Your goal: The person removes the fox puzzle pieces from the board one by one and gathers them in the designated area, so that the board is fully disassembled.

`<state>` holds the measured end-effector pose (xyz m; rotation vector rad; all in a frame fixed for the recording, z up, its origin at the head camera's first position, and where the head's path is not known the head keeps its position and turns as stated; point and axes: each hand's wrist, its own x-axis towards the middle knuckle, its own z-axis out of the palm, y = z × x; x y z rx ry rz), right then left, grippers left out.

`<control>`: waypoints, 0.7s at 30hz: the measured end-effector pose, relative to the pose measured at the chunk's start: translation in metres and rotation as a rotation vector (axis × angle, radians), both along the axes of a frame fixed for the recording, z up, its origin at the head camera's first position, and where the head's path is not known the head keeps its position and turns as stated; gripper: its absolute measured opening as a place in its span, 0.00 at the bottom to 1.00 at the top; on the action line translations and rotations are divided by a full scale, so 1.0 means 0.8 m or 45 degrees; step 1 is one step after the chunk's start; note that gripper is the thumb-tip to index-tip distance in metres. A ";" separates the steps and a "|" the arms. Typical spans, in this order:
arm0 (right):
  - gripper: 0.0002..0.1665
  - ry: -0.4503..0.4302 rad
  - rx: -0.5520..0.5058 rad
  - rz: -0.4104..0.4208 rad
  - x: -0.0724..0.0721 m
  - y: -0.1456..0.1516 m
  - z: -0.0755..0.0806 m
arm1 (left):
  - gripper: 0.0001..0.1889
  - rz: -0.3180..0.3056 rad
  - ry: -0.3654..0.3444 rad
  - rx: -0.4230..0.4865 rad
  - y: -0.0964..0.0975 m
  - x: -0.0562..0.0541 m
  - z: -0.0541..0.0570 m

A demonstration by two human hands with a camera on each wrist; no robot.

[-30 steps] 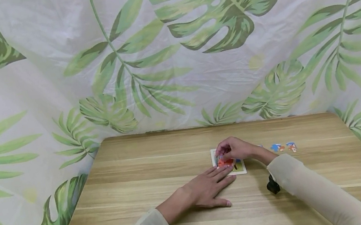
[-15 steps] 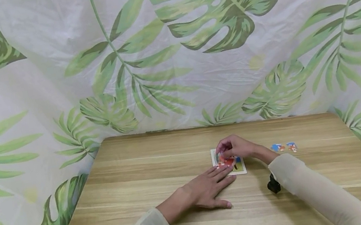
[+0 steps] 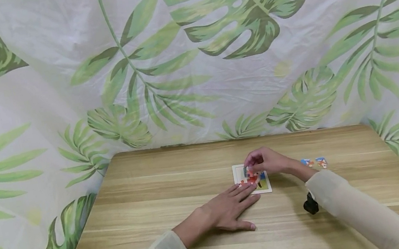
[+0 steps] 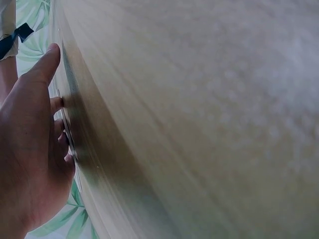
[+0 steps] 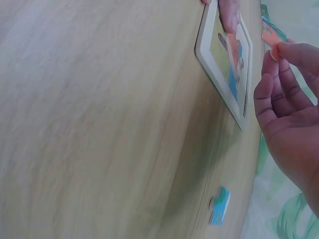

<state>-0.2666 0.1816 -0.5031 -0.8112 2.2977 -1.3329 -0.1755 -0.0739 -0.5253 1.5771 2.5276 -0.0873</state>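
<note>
A small jigsaw puzzle in a white frame [image 3: 269, 189] lies on the table, partly covered by both hands. My left hand [image 3: 229, 209] rests flat with fingers spread, its fingertips on the puzzle's lower left part. Above the puzzle, my right hand [image 3: 269, 161] pinches an orange jigsaw piece [image 5: 269, 36] between thumb and fingertips. In the right wrist view the piece is off the board, tilted, with some green and blue at its far end. Orange, blue and yellow-green picture parts show inside the frame.
Two loose jigsaw pieces, a blue and orange one [image 3: 306, 163] and another [image 3: 322, 162], lie right of the puzzle. A blue and green piece [image 5: 220, 206] shows on the wooden table [image 3: 146, 186] in the right wrist view. A leaf-patterned curtain [image 3: 157, 61] hangs behind.
My right hand has shifted a little to the right above the puzzle with the jigsaw piece in its fingers, uncovering more of the frame's upper left. My left hand has stayed in place.
</note>
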 end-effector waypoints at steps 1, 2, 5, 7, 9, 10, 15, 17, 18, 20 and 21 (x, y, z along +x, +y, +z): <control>0.07 0.000 -0.003 0.001 0.001 0.003 0.000 | 0.47 -0.003 0.005 0.001 0.000 0.000 -0.001; 0.07 0.002 -0.004 0.001 0.002 0.005 0.001 | 0.48 -0.004 0.013 0.000 0.000 0.000 -0.001; 0.08 0.016 0.003 -0.003 0.005 0.014 0.002 | 0.47 -0.009 0.027 0.005 0.000 0.000 -0.002; 0.08 0.026 0.009 -0.009 0.007 0.021 0.002 | 0.47 -0.011 0.031 0.010 0.000 0.000 -0.002; 0.08 0.036 0.011 -0.019 0.009 0.028 0.003 | 0.47 -0.012 0.030 0.013 0.000 0.000 -0.002; 0.08 0.044 0.017 -0.026 0.010 0.032 0.003 | 0.47 -0.013 0.030 0.014 0.000 0.000 -0.002; 0.07 0.054 0.038 -0.043 0.016 0.048 0.005 | 0.47 -0.014 0.036 0.015 0.000 0.000 -0.002; 0.07 0.049 0.047 -0.047 0.019 0.055 0.005 | 0.47 -0.014 0.033 0.014 0.000 0.000 -0.002; 0.07 0.046 0.049 -0.048 0.020 0.059 0.005 | 0.47 -0.015 0.031 0.012 0.000 0.000 -0.002; 0.07 0.044 0.053 -0.051 0.023 0.067 0.005 | 0.47 -0.020 0.029 0.010 -0.001 -0.001 -0.002; 0.07 0.045 0.060 -0.054 0.024 0.071 0.005 | 0.47 -0.022 0.029 0.008 -0.001 0.000 -0.001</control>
